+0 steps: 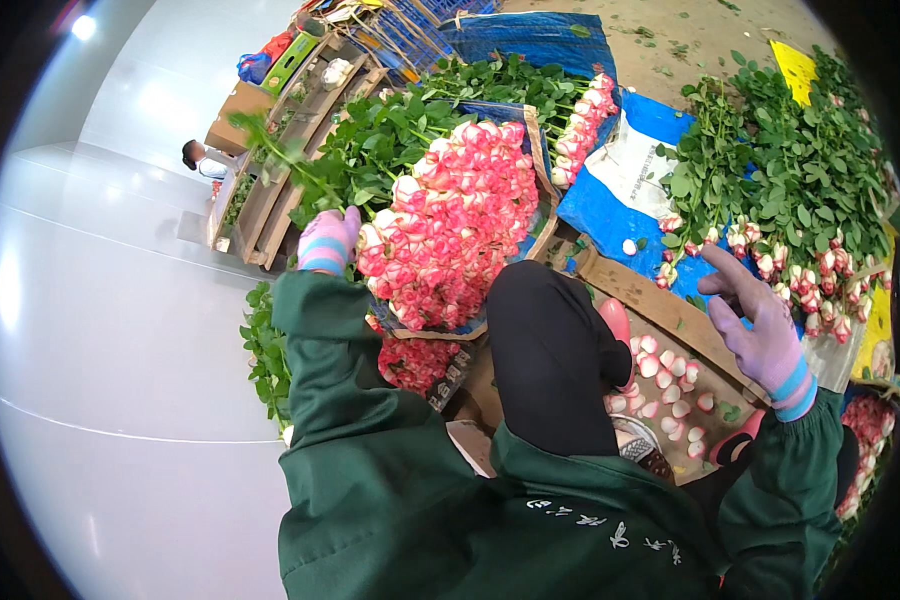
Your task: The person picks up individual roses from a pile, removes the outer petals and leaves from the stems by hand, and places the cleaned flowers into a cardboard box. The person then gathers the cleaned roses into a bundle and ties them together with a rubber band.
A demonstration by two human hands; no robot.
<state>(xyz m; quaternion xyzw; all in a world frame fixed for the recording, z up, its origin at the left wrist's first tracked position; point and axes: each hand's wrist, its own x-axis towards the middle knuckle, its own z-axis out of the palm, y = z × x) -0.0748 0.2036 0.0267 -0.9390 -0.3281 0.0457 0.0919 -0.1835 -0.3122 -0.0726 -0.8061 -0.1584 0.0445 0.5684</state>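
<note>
My left hand (331, 240), in a lilac knit glove with a blue-striped cuff, is closed around a rose stem (298, 161) at the left edge of a large pile of pink and white roses (450, 225). The stem's leafy part is blurred and points up and left. My right hand (754, 319), gloved alike, is held with fingers spread and nothing visible in it. Just beyond it lie leafy roses (802, 281) with their heads towards me, partly on a blue sheet (596, 199).
A wooden beam (660, 315) runs between my legs and the blue sheet. Loose petals (671, 394) litter the floor by my pink shoes. Wooden shelving (270, 217) stands at the upper left, with a person (206, 161) beyond it. More roses (585, 131) lie at the top.
</note>
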